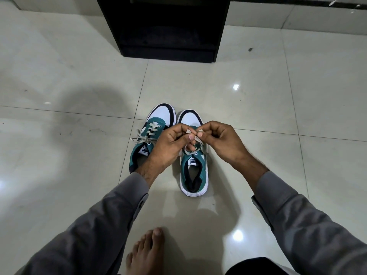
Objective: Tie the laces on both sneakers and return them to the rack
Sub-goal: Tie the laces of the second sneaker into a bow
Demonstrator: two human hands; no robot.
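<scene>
The beige laces (195,142) of the right teal-and-white sneaker (193,163) sit pinched in our curled left hand (172,142) and right hand (220,140). Just beside it on the glossy tiled floor (258,116) stands the left matching sneaker (153,133), bow tied, before the black rack (164,26).

A glossy pale tiled floor (258,116) carries two teal, white and navy sneakers (193,171) side by side, a tall black rack (166,50) and a bare foot (147,253).
</scene>
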